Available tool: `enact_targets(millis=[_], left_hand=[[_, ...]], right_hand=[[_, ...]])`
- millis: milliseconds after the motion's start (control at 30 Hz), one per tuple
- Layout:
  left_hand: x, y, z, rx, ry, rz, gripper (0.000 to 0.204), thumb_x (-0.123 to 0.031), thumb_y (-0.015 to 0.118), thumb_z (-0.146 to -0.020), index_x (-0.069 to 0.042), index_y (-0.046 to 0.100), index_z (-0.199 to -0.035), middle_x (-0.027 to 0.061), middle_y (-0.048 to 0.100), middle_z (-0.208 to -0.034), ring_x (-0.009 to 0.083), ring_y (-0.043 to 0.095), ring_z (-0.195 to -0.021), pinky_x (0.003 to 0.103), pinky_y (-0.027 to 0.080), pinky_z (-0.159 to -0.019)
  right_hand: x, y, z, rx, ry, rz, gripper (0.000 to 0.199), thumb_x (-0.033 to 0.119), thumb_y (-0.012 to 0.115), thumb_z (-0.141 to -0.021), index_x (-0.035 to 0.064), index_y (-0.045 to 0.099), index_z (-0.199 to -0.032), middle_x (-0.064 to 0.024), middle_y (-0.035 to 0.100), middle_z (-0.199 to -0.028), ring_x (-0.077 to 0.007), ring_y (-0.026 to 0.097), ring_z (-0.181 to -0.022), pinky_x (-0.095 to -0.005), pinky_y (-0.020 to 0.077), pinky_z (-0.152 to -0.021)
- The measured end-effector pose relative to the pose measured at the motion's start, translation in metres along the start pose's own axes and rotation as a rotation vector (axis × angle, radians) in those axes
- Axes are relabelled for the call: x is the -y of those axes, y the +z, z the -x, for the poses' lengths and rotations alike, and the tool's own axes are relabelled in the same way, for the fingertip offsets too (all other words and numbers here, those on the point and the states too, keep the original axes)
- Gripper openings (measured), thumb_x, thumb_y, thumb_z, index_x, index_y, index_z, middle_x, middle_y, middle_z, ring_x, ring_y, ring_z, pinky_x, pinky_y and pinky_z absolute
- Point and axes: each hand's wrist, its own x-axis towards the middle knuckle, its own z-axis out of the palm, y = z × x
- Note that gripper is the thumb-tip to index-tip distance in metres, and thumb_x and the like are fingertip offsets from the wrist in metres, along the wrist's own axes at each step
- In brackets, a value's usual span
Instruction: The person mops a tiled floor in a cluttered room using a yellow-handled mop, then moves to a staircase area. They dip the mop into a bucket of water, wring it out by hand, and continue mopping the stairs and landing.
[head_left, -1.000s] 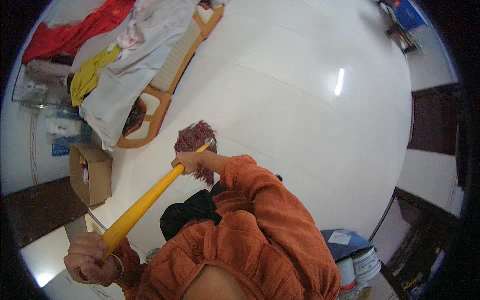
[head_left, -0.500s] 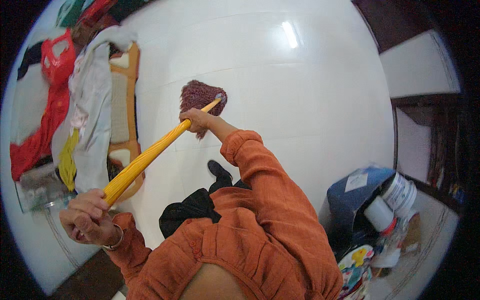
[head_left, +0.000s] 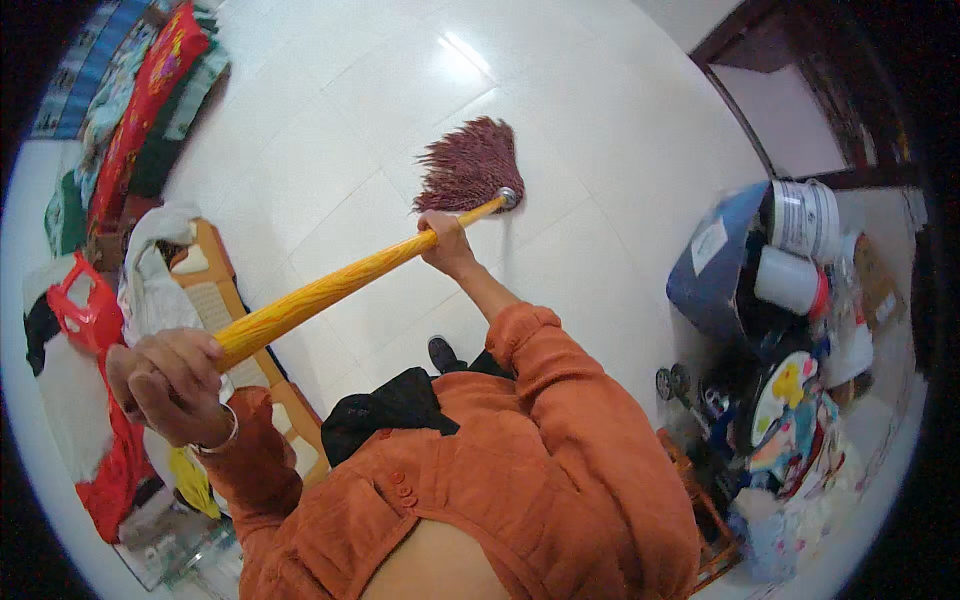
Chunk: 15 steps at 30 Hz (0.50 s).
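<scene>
White tiled floor, glossy, bare in the middle. Mop: dark red string head pressed on the floor ahead of the person, yellow handle slanting back. Right hand closed round the handle near the head; left hand closed round its upper end. Hazards: the handle's rear end could knock the clothes rack at the left floor edge; a wide stroke could strike the buckets at the right edge; the wet-looking tiles may be slippery underfoot.

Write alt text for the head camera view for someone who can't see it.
Seen from above, a person in an orange shirt grips a yellow mop handle with the left hand and right hand, its reddish mop head on a white tiled floor.
</scene>
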Motion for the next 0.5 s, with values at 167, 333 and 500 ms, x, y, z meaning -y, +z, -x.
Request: enact_targets(millis=[167, 333, 500], left_hand=[[0.010, -0.028, 0.001, 0.050, -0.116, 0.282, 0.018, -0.018, 0.037, -0.087, -0.010, 0.032, -0.072, 0.0000, 0.036, -0.048, 0.0103, 0.036, -0.039, 0.030, 0.043, -0.050], [0.000, -0.044, 0.016, 0.018, -0.240, 0.362, 0.019, -0.021, 0.036, -0.089, -0.011, 0.032, -0.073, -0.0024, 0.031, -0.052, 0.0060, 0.029, -0.042, 0.020, 0.035, -0.043], [-0.023, -0.068, 0.054, 0.153, -0.224, 0.532, 0.018, -0.022, 0.035, -0.090, -0.011, 0.034, -0.076, -0.0029, 0.030, -0.052, 0.0051, 0.028, -0.043, 0.018, 0.032, -0.040]], right_hand=[[0.020, 0.007, 0.068, -0.224, 0.119, 0.155, 0.009, 0.007, 0.054, -0.065, 0.0067, 0.046, -0.068, -0.0111, 0.050, -0.060, -0.0306, 0.050, -0.059, -0.0400, 0.0360, -0.056], [0.059, 0.034, 0.138, -0.262, 0.213, 0.177, 0.009, 0.009, 0.054, -0.065, 0.0074, 0.048, -0.070, -0.0092, 0.050, -0.064, -0.0291, 0.050, -0.065, -0.0389, 0.0347, -0.061], [0.084, 0.065, 0.173, -0.390, 0.246, 0.199, 0.009, 0.004, 0.054, -0.066, 0.0076, 0.047, -0.071, -0.0077, 0.050, -0.065, -0.0267, 0.050, -0.068, -0.0373, 0.0341, -0.064]])
